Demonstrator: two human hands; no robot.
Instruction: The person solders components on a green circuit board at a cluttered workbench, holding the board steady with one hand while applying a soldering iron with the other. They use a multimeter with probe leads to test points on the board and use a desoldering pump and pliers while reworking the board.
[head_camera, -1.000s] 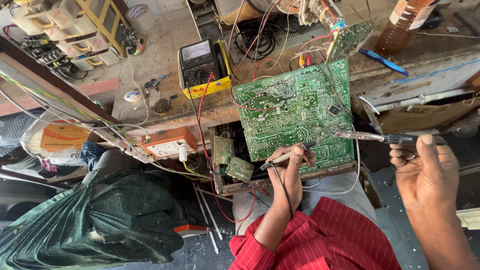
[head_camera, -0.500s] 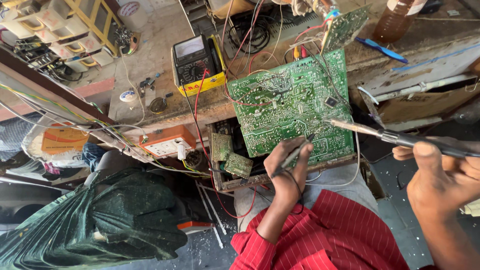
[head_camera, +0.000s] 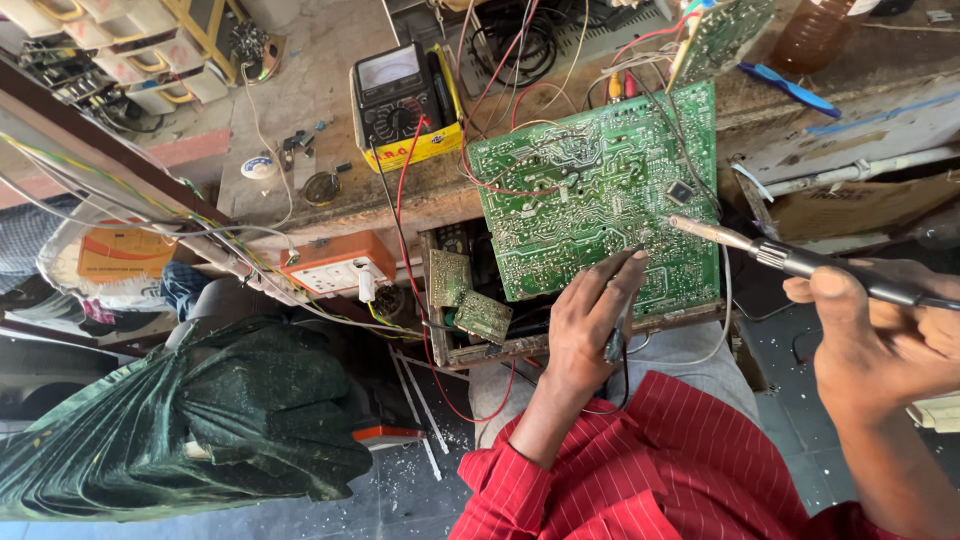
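We see a person in a red long-sleeved shirt (head_camera: 660, 470) with thin pale pinstripes — the cloth creased and bunched across the body. Its left sleeve (head_camera: 500, 478) ends in a loose cuff at the wrist. Both the left hand (head_camera: 590, 325) and right hand (head_camera: 880, 340) are bare — no gloves, rings or watch visible.
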